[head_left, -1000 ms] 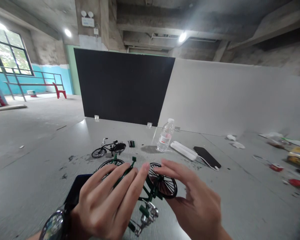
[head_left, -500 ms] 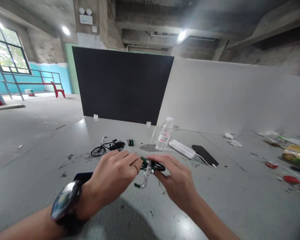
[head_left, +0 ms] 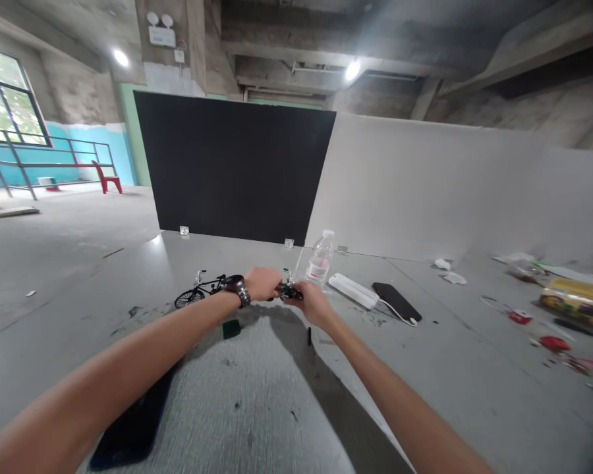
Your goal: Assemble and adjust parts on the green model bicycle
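Note:
Both my arms are stretched far out over the grey table [head_left: 277,395]. My left hand [head_left: 263,283], with a wristwatch on the wrist, and my right hand [head_left: 310,303] are closed together on a small green model bicycle [head_left: 290,291], which they hold low over the table. A black model bicycle [head_left: 200,291] stands just left of my left hand, partly hidden by the wrist. A small green piece [head_left: 231,328] and a short dark stick [head_left: 310,336] lie on the table under my arms.
A water bottle [head_left: 320,259] stands just behind my hands. To its right lie a white power bank [head_left: 352,290] and a black phone [head_left: 394,301]. A dark phone [head_left: 138,421] lies under my left forearm. Snack packets and scraps [head_left: 568,299] clutter the far right.
My hands carried the green model bicycle away from me, from close to my chest to arm's length near the bottle. The green piece and dark stick came into view.

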Demonstrator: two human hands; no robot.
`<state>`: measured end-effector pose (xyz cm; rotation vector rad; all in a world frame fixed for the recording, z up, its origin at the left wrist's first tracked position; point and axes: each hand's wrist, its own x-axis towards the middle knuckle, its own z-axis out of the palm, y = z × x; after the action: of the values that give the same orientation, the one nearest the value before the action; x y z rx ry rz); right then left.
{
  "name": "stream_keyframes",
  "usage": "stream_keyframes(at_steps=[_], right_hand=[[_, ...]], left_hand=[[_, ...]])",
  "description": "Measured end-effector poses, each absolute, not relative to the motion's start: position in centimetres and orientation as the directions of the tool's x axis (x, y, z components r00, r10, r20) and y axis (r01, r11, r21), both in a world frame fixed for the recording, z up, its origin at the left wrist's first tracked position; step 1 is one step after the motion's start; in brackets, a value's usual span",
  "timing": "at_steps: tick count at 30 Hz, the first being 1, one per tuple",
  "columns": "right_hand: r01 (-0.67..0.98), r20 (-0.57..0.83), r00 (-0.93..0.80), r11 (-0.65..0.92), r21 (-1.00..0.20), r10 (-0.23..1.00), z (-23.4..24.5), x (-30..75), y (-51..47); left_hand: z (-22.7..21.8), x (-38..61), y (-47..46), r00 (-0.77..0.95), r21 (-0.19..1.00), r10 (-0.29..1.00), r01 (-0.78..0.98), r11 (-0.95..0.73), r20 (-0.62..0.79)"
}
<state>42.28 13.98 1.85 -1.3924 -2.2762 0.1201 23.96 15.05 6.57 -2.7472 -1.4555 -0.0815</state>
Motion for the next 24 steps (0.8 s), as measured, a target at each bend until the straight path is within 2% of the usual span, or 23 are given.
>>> stream_keyframes(at_steps=[11, 24], right_hand=[[0.833, 0.193, -0.399, 0.442, -0.332, 0.896, 0.0, 42.7, 18.2], [0.825, 0.168, -0.409, 0.442, -0.352, 0.897, 0.3, 42.5, 18.2]], left_hand=[[3.6, 23.3, 18.1, 0.529, 0.116, 0.848, 0.842, -0.527, 0.012], [3.5, 23.2, 18.0, 0.522, 0.166, 0.853, 0.839, -0.519, 0.029]])
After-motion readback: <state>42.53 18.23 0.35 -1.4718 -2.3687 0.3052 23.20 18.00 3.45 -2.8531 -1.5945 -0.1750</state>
